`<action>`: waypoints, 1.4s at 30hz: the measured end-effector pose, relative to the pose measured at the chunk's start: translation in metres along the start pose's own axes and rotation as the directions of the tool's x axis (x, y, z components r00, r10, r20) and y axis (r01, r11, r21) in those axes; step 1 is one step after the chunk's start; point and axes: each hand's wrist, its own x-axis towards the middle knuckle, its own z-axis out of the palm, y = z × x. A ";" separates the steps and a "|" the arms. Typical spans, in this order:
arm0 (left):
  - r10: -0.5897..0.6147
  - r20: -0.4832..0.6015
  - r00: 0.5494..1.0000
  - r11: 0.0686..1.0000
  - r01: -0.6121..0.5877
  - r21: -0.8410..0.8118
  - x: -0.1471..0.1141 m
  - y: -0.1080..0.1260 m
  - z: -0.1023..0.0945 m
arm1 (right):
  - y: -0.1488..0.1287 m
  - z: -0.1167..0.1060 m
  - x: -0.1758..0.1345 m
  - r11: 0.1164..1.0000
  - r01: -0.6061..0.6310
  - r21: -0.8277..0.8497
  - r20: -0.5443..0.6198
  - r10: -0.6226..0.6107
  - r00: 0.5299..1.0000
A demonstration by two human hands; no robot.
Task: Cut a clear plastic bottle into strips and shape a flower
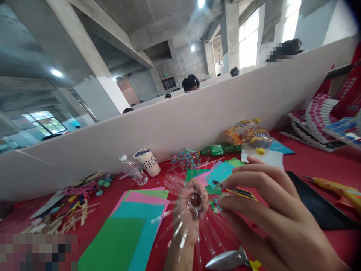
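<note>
In the middle, my left hand [183, 231] is closed around a clear plastic bottle top [195, 200]. Its round mouth faces me, and long cut strips fan out all around it. My right hand [270, 203] is raised close to the camera, just right of the bottle top, fingers bent and apart. A yellow-and-black tool [242, 193], perhaps a utility knife, shows behind the gap between thumb and forefinger; it appears to lie on the table. Below the bottle top are open scissors [227, 259] with metal blades, partly cut off by the frame.
Coloured paper sheets [118, 237] lie at left, beside wooden sticks [76, 218]. A small water bottle [134, 171], a paper cup [148, 162] and a green bottle [220, 149] line the white partition [169, 124]. At right are a black tablet [313, 199] and a yellow glue gun [335, 186].
</note>
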 end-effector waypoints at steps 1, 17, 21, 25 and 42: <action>0.002 0.004 1.000 1.000 -0.002 0.014 0.000 0.000 0.000 | 0.000 0.001 0.000 1.000 0.006 0.009 0.008 -0.006 1.000; 0.111 0.025 0.993 0.993 -0.110 -0.031 0.010 -0.016 -0.007 | 0.033 -0.027 0.001 0.998 -0.054 -0.039 -0.011 0.054 0.998; 0.122 -0.012 0.992 0.991 -0.123 -0.062 0.018 -0.029 -0.005 | 0.051 -0.037 -0.004 0.997 -0.073 -0.008 -0.027 0.072 0.997; 0.092 -0.057 0.994 0.991 -0.097 -0.093 0.030 -0.042 -0.002 | 0.069 -0.042 -0.008 0.992 -0.122 0.021 0.021 0.121 0.992; 0.150 -0.054 0.987 0.988 -0.152 -0.041 0.009 -0.051 -0.004 | 0.073 -0.067 -0.018 0.996 -0.076 -0.037 0.138 0.081 0.987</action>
